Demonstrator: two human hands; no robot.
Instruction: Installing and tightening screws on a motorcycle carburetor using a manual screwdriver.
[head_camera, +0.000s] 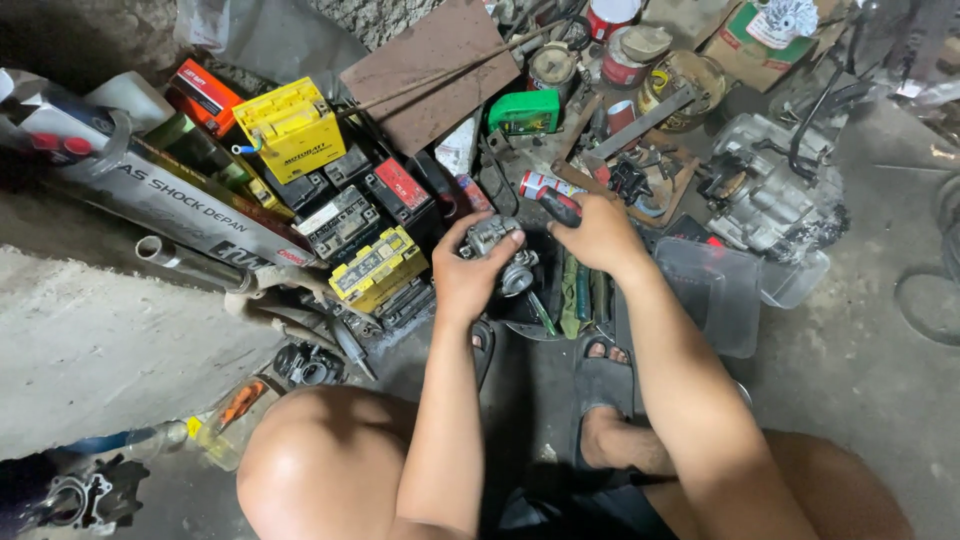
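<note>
The left hand (463, 275) grips a small metal carburetor (497, 250) above the floor (860, 380). The right hand (598, 235) clenches a screwdriver (558, 205) against it. Judged step: loosening 1 screw; next needs steady tip alignment.

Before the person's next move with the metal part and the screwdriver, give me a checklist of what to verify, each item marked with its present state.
1. Left hand holds the small grey metal engine part firmly: ok, fingers wrap around it.
2. Right hand grips the dark-handled screwdriver: ok.
3. Screwdriver tip seated on the part: cannot tell, the tip is hidden.
4. Part held over the dark tray of tools, so dropped pieces land there: ok.
5. Clear plastic container within reach: ok, just beside the right forearm.
6. Feet protected: not ok, the sandal leaves toes bare.
</note>
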